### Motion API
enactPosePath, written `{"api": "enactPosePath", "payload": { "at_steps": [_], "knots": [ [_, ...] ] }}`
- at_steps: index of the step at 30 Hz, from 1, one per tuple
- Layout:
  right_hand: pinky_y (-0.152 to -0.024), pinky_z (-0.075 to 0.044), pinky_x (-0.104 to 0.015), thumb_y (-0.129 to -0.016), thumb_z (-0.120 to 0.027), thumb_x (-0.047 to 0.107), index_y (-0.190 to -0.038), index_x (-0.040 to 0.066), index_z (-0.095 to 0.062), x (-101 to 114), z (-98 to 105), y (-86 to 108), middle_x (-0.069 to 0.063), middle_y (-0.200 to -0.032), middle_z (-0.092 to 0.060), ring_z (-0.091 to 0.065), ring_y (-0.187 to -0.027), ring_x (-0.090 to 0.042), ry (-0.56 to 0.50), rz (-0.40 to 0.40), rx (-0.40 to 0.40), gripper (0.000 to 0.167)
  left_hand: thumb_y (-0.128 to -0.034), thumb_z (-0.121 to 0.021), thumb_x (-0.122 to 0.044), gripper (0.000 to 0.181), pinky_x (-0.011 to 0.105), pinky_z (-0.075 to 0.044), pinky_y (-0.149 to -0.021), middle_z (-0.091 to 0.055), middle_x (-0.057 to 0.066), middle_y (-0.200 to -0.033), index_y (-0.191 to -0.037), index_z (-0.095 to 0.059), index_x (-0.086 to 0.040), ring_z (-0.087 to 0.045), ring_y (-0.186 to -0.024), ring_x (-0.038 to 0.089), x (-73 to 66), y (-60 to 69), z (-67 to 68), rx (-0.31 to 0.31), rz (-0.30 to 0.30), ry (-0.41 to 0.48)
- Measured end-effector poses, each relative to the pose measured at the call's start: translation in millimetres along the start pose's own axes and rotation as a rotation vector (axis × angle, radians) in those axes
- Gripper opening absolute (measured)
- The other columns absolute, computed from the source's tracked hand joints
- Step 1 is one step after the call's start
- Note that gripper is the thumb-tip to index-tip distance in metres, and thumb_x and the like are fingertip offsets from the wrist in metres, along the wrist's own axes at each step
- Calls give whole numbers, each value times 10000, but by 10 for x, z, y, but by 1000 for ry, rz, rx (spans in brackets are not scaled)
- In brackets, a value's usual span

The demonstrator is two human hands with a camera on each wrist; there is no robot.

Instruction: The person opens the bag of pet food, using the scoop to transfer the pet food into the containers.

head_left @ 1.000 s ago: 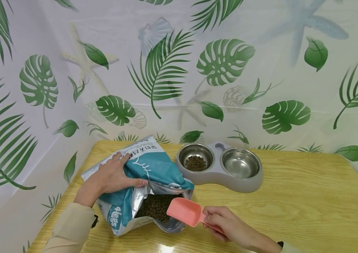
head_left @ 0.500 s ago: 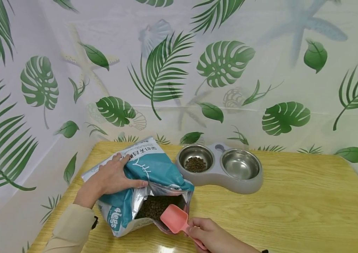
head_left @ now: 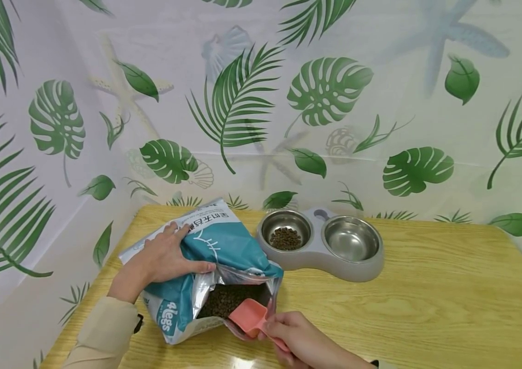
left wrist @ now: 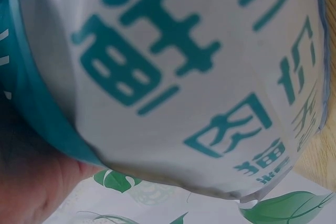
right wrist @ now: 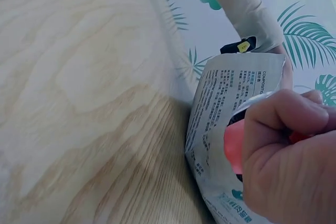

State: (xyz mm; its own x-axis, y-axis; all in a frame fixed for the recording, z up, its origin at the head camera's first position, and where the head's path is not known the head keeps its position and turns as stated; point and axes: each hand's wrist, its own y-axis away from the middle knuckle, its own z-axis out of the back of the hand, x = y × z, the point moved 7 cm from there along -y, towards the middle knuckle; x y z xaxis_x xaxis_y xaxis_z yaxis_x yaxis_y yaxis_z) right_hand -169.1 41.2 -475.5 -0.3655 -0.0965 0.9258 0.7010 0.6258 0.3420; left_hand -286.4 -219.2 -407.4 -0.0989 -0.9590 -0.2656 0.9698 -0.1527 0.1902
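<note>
On the table (head_left: 426,307), I monitor the unsealed teal-and-white bag (head_left: 239,248), with the gray 2-bowl feeder (head_left: 319,256) just beside it. The left hand (head_left: 164,258) rests on the bag, fingers extended; the right hand (head_left: 299,338) grasps the handle of the pink scoop (head_left: 248,315), its pan at the bag's mouth, near brown kibble (head_left: 222,302).
</note>
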Motion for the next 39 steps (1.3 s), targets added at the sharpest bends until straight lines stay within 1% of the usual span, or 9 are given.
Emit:
{"api": "enactPosePath", "payload": {
  "at_steps": [8,11,16,19,22,25,32,36,39],
  "knots": [
    [-391,-248,-176,-1094,-453,210,-1069,-41,-644,24,-86,-84,48,-553,-432,-258,-407,-45,0,-37,-32,316,-740,-605,-893,1295,807,-250,-1110,-235,346,-1639,-1620,-250,-12,-271,-1507,541,6,1,-5,3,4,-1],
    [-386,-250,-189,-1104,-442,209,-1079,-29,-650,23,-91,-121,37,-553,-432,-267,-406,-58,65,-26,-38,317,-739,-606,-892,1295,807,-252,-1109,-237,348,-1637,-1620,-251,-10,-269,-1508,540,3,-1,-6,3,3,-6],
    [-421,-258,-219,-1103,-450,174,-1073,-19,-668,45,-67,-160,45,-525,-413,-295,-412,-70,219,34,-49,292,-737,-605,-895,1299,809,-252,-1107,-235,349,-1637,-1620,-251,-11,-269,-1508,541,1,-1,-3,1,3,-6],
    [-454,-272,-236,-1103,-458,182,-1066,-19,-659,41,-51,-157,38,-536,-416,-316,-438,-84,268,64,-48,287,-732,-602,-901,1308,811,-248,-1107,-232,347,-1639,-1621,-246,-11,-271,-1506,543,0,0,-3,4,4,-1],
    [-441,-265,-235,-1105,-453,188,-1057,-28,-632,27,-45,-139,25,-565,-435,-305,-442,-87,255,69,-33,285,-726,-601,-907,1317,814,-245,-1107,-230,347,-1640,-1622,-243,-10,-276,-1503,546,4,0,-4,3,5,0],
    [-417,-247,-222,-1106,-441,173,-1042,-48,-598,27,-39,-107,15,-582,-442,-283,-433,-81,200,66,-14,279,-721,-596,-914,1324,811,-244,-1110,-234,347,-1638,-1622,-242,-10,-277,-1502,547,7,-2,-4,-2,3,-2],
    [-405,-257,-207,-1111,-433,207,-1090,-43,-605,23,14,-30,15,-633,-482,-283,-426,-68,114,19,26,304,-721,-599,-912,1324,808,-242,-1114,-238,344,-1639,-1620,-245,-8,-278,-1502,547,6,-1,-3,-6,2,3],
    [-416,-265,-213,-1113,-431,219,-1107,-34,-595,12,48,14,21,-649,-495,-301,-429,-63,75,15,69,302,-721,-601,-911,1320,813,-244,-1108,-240,344,-1638,-1620,-250,-10,-282,-1499,548,4,-10,-4,-5,1,2],
    [-429,-267,-212,-1113,-436,235,-1124,-22,-590,33,53,53,34,-671,-504,-308,-443,-57,24,27,123,299,-719,-600,-912,1320,811,-245,-1109,-237,343,-1639,-1620,-253,-12,-283,-1499,548,6,-18,-6,-3,4,1]
  ]
}}
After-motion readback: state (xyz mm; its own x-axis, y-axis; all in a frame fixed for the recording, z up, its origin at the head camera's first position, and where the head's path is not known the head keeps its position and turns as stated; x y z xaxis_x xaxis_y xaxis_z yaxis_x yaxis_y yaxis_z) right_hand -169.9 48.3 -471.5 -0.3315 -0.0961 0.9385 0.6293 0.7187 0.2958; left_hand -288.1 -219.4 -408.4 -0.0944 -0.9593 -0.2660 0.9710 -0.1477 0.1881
